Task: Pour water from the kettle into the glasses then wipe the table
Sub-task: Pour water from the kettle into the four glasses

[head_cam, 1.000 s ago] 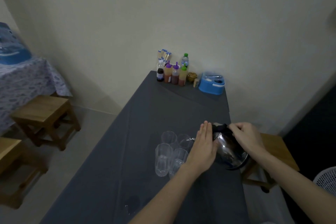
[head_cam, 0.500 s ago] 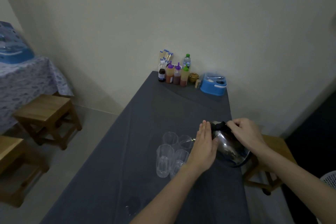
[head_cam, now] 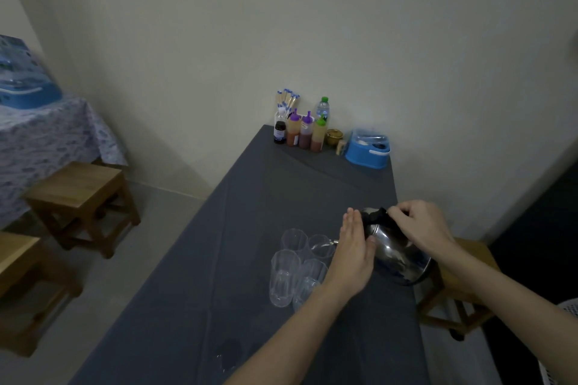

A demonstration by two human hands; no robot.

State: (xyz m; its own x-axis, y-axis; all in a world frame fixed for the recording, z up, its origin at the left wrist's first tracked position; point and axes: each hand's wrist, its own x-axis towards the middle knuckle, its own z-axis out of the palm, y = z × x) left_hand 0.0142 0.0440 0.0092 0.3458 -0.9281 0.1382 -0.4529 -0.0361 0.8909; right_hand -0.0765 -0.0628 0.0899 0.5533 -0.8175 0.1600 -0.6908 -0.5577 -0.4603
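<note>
A shiny steel kettle [head_cam: 394,251] with a black top is tilted to the left, its spout over the far right one of several clear glasses [head_cam: 283,278] on the dark grey table [head_cam: 219,259]. My right hand [head_cam: 419,225] grips the black handle at the kettle's top. My left hand [head_cam: 353,255] lies flat with straight fingers against the kettle's left side. The spout tip shows just left of my left hand. Small wet patches [head_cam: 231,353] mark the cloth near the front.
Sauce bottles [head_cam: 301,131], a small brass pot [head_cam: 334,136] and a blue plastic box [head_cam: 369,151] stand at the table's far end by the wall. Wooden stools [head_cam: 81,200] stand on the floor to the left, another [head_cam: 463,297] right of the table.
The kettle has tipped a little further to the left and risen slightly. Both hands stayed on it, and the glasses have not moved.
</note>
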